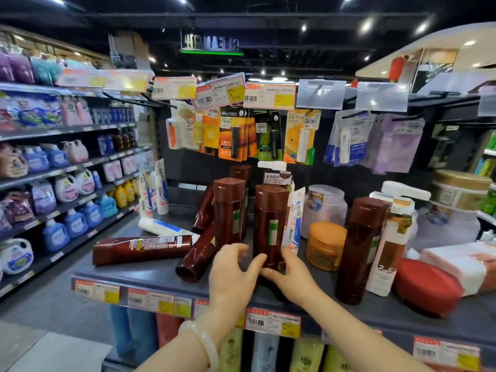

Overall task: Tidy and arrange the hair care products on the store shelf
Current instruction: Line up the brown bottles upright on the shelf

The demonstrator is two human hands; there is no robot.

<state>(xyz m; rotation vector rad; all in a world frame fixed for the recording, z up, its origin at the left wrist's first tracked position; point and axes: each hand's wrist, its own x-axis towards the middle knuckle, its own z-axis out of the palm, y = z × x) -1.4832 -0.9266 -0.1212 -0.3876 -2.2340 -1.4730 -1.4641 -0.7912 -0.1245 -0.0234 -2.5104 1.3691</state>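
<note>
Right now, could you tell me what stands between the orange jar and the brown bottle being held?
In the head view, a white tube stands between the orange jar and the held brown bottle.

We could not see the base of the upright brown bottle [270,224], which our right hand [291,276] and left hand [233,273] covered. Price tags [219,92] were too blurred to read, and the red tub [426,287] hid part of the pink pack [461,264].
</note>
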